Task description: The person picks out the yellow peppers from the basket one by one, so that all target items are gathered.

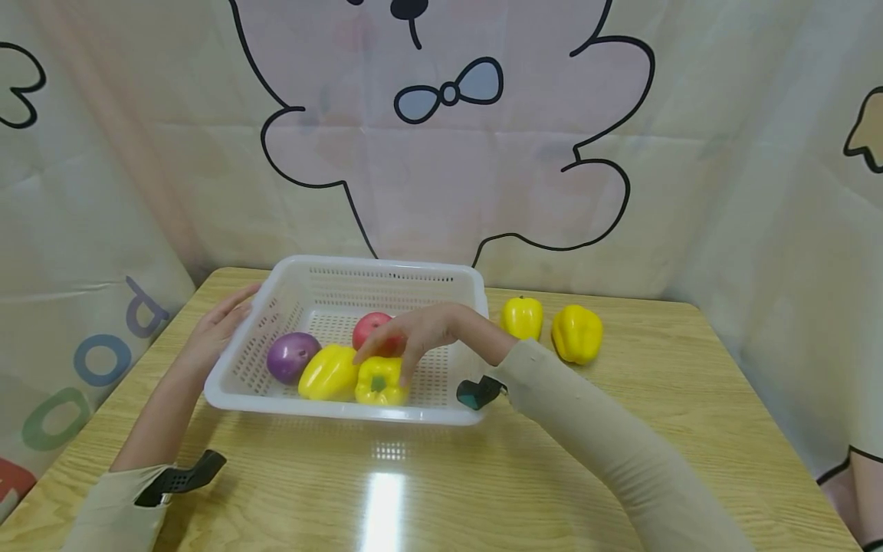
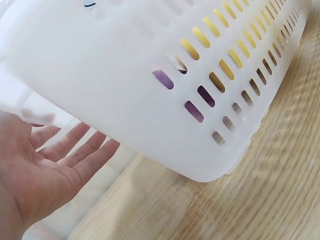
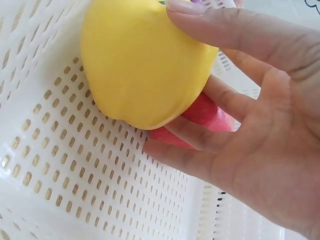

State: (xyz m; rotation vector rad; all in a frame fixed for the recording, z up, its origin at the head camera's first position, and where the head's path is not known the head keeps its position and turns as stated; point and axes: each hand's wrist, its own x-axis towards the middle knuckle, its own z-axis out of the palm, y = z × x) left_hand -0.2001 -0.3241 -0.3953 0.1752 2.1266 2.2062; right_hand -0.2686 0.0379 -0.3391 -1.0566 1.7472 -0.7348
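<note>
A white perforated plastic basket stands on the wooden table. Inside, toward its near side, my right hand holds a yellow bell pepper between thumb and fingers; the right wrist view shows the thumb on top of this pepper. Another yellow bell pepper lies to its left, beside a round purple vegetable. A round red fruit lies behind, partly hidden by my right hand. My left hand touches the basket's left rim, its fingers extended.
Two more yellow bell peppers, one upright and one tipped over, are on the table right of the basket. A printed cloth hangs behind the table's back edge and along both sides.
</note>
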